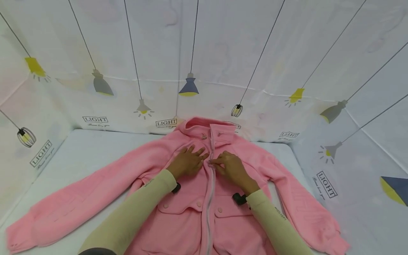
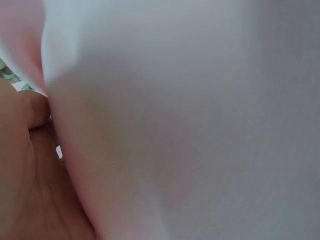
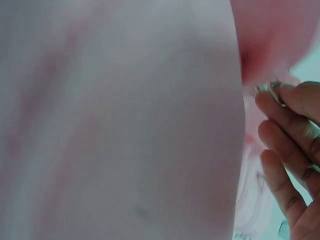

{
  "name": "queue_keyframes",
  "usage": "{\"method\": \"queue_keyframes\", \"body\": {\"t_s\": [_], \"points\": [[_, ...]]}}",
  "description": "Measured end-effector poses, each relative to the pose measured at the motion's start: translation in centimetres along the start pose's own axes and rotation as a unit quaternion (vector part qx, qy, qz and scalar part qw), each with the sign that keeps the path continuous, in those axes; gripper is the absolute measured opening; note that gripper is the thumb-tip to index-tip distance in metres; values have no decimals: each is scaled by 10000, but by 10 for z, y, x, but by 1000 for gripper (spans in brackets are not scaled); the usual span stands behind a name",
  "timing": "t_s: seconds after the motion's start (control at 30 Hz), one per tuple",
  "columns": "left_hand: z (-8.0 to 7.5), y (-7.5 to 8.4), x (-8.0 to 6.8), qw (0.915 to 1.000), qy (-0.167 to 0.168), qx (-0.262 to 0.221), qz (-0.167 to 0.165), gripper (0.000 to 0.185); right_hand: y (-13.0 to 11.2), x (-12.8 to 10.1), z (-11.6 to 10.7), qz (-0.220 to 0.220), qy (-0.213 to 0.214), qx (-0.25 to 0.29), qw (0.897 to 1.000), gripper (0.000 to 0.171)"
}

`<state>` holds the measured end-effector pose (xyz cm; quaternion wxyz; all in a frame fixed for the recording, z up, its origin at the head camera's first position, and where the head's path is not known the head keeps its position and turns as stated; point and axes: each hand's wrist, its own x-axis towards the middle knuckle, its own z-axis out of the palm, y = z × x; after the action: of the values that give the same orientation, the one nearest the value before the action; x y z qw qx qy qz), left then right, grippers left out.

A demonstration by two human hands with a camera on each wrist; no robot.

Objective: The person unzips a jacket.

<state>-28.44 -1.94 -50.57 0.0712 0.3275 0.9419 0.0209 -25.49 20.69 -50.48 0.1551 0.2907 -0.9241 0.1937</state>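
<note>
A pink jacket (image 1: 181, 226) lies front up with both sleeves spread and its collar at the far side. Its metal zipper (image 1: 209, 209) runs down the middle and is closed up to the chest. My right hand (image 1: 232, 169) pinches the zipper pull (image 3: 275, 95) between thumb and forefinger; the other fingers stand loosely bent in the right wrist view. Beside the zipper, my left hand (image 1: 188, 161) rests on the left chest of the jacket with fingers spread. Pink cloth fills most of the left wrist view, with part of the left hand (image 2: 35, 175) at its edge.
Under the jacket is a white table (image 1: 105, 145). A white curtain (image 1: 216, 46) printed with hanging lamps rises behind and on both sides. Flap pockets with snap buttons (image 1: 220, 210) sit on the jacket's lower front. The long left-side sleeve (image 1: 83, 194) reaches the near left corner.
</note>
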Motion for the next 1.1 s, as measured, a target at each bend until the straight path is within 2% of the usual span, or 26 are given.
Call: {"method": "queue_keyframes", "body": {"t_s": [0.1,0.23,0.37,0.47,0.6,0.7,0.8,1.0,1.1], "points": [[5,1,-1,9998,153,-111,37,51,12,1,-4,264,206,103,9994,11],[9,4,-13,9983,382,-382,235,54,26,6,-7,657,494,180,9965,10],[7,13,-27,9951,580,-540,598,57,35,14,-11,825,658,110,9943,13],[5,21,-32,9944,583,-538,703,55,37,20,-12,918,695,-11,9934,13],[5,30,-32,9971,331,-248,632,51,31,25,-13,1020,403,-35,9940,14],[1,31,-33,9993,5,88,367,50,22,26,-12,976,186,98,9950,15],[-6,26,-36,9990,-331,282,72,49,17,25,-10,844,154,152,9962,13],[-21,10,-53,9975,-696,96,-58,49,17,21,-11,697,271,89,9972,13],[-28,1,-63,9963,-824,-34,-237,49,17,20,-12,628,271,144,9976,14]]}}
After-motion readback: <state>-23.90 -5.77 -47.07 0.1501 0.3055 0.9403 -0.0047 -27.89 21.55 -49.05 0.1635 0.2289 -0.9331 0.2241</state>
